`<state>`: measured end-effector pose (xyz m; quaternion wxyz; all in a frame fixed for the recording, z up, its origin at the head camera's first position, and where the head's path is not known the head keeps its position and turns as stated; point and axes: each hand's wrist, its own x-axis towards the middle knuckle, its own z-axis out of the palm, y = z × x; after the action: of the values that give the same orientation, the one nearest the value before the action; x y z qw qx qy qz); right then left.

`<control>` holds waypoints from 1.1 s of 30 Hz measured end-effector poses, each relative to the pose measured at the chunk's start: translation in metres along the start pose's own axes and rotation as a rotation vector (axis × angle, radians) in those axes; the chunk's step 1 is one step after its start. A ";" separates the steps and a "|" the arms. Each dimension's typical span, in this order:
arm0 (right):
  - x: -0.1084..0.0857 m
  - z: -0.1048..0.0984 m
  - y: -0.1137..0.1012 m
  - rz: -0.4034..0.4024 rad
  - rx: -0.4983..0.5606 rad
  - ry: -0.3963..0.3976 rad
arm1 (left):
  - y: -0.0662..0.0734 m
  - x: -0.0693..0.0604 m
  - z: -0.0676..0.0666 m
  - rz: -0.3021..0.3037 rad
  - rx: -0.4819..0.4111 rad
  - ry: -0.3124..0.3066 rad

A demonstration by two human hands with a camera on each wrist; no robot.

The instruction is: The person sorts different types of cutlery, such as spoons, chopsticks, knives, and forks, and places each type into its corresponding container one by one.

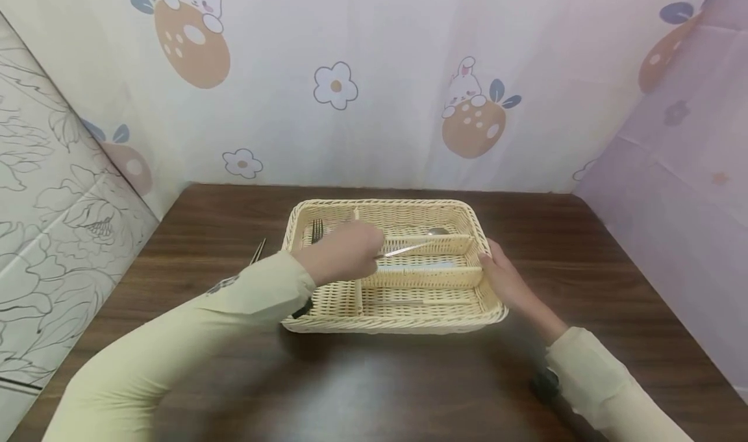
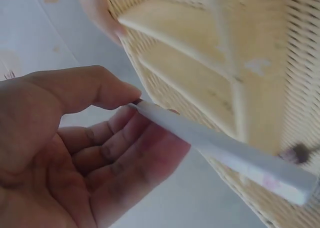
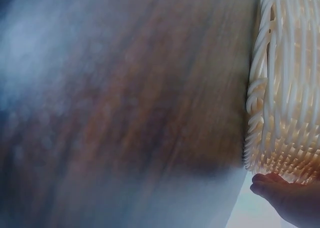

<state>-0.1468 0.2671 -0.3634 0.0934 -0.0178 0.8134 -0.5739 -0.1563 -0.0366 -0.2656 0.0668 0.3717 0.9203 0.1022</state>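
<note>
A pale woven cutlery basket with several compartments sits in the middle of the table. Over its inner dividers my left hand pinches a slim, pale utensil between thumb and fingers; its exact kind cannot be told. My right hand grips the basket's right end, thumb at the rim. Inside lie a dark-tined fork at left, a spoon in the back compartment and a flat silvery piece in the middle one. The left forearm hides part of the left compartment.
Two thin, gold-coloured sticks lie on the dark wooden table, left of the basket and partly behind the left sleeve. A printed curtain hangs along the table's back edge. Dark wrist gear sits by the right cuff.
</note>
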 end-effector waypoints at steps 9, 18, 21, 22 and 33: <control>0.001 0.001 0.004 -0.002 -0.047 0.015 | 0.039 0.025 0.016 0.091 0.075 -0.082; 0.001 0.002 0.004 -0.005 -0.011 0.011 | 0.060 0.038 0.034 0.148 0.137 -0.192; 0.002 0.004 0.004 -0.010 0.012 0.003 | 0.062 0.042 0.040 0.157 0.135 -0.229; 0.002 0.004 0.004 -0.012 0.016 0.003 | 0.062 0.042 0.043 0.163 0.135 -0.230; 0.002 0.001 0.001 -0.018 -0.036 0.025 | 0.064 0.056 0.055 0.157 0.070 -0.255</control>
<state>-0.1483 0.2666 -0.3648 0.0778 -0.0195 0.8246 -0.5600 -0.1425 0.0546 -0.3064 0.1621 0.4548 0.8753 0.0269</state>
